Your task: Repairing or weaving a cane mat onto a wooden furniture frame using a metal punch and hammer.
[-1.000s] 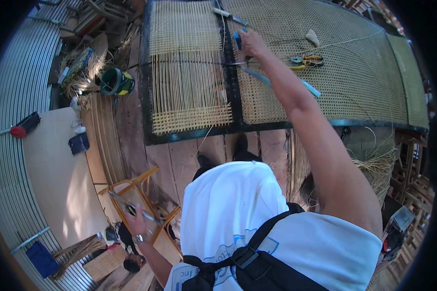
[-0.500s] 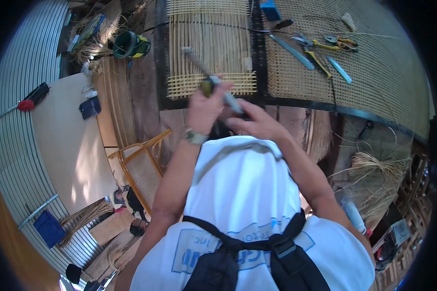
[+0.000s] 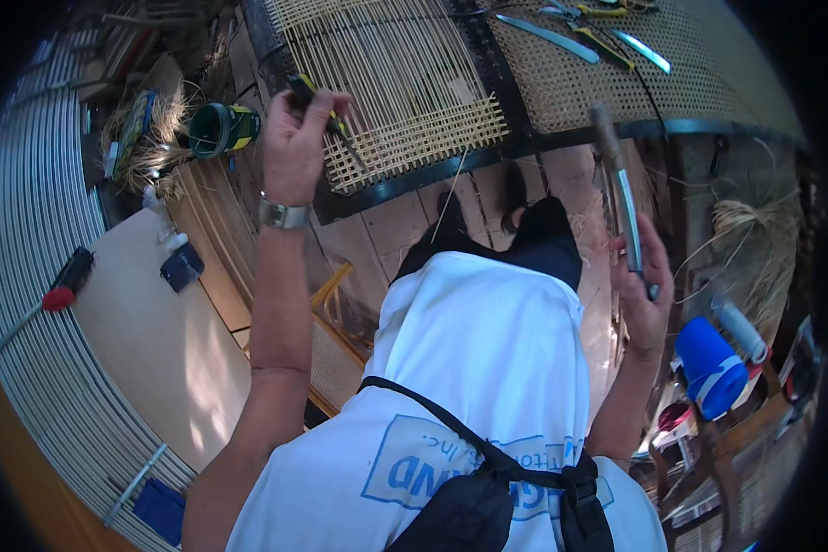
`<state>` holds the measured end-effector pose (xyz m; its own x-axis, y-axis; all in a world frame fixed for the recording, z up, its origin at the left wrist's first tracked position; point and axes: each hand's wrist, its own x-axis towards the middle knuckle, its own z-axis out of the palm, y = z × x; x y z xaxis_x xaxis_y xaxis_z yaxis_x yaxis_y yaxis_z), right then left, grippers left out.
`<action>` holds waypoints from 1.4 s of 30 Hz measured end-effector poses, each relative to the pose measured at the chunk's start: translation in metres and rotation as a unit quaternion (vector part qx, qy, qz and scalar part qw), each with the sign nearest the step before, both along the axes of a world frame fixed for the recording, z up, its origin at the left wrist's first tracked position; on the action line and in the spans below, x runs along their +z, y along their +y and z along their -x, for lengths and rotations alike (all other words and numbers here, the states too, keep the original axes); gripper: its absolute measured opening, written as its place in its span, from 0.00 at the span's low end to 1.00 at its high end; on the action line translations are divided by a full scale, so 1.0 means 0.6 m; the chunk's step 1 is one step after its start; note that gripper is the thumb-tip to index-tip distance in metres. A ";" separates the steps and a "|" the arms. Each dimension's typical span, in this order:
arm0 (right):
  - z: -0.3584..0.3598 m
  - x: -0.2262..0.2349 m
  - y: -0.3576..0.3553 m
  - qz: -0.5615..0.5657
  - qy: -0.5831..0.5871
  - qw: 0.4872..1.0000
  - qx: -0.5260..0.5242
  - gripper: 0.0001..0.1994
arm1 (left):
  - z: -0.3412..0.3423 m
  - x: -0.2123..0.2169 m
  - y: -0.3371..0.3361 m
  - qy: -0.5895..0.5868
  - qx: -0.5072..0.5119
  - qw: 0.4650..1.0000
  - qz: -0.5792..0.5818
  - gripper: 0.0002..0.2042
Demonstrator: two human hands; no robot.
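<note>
While R hand (image 3: pixel 646 296) and L hand (image 3: pixel 293 155) stand well apart, each is clamped on a tool. R hand holds a long silver tool (image 3: pixel 628 219), brownish end pointing away, w/ a blue bucket (image 3: pixel 714 370) near the wrist. L hand holds a blk/yel tool (image 3: pixel 303 89), shaft over near-left part of loose-strand cane panel (image 3: pixel 397 78); contact can't be confirmed. Beyond, yel/blk-handled pliers (image 3: pixel 605 49) & pale-blue strips (image 3: pixel 550 39) lie on adjoining mesh panel (image 3: pixel 575 97).

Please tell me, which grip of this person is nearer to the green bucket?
Left. The left grip is just to the right of the green bucket in the picture; the right grip is much farther away, lower and toward the right side.
</note>
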<state>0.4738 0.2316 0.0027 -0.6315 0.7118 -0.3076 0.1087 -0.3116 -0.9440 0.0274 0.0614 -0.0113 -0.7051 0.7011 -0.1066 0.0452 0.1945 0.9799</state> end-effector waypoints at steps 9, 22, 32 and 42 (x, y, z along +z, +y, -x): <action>0.111 -0.057 -0.087 0.137 0.110 0.979 -0.107 0.24 | 0.030 -0.032 0.008 -0.018 0.020 0.995 -0.101 0.15; 0.175 -0.130 -0.108 0.209 0.082 0.974 0.004 0.21 | 0.025 -0.044 0.038 0.184 0.010 0.982 -0.039 0.15; 0.201 -0.162 -0.079 0.231 0.102 0.965 0.066 0.19 | 0.011 -0.029 0.058 0.220 -0.024 0.973 0.064 0.16; 0.212 -0.152 -0.056 0.232 0.079 0.965 0.091 0.20 | -0.006 -0.006 0.081 0.257 -0.072 0.952 0.148 0.19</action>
<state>0.3469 0.1979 -0.0887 -0.7982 0.3934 -0.4563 0.0673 -0.6944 -0.7164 0.0309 0.1103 -0.0152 -0.6155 0.7879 0.0192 0.5521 0.4136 0.7240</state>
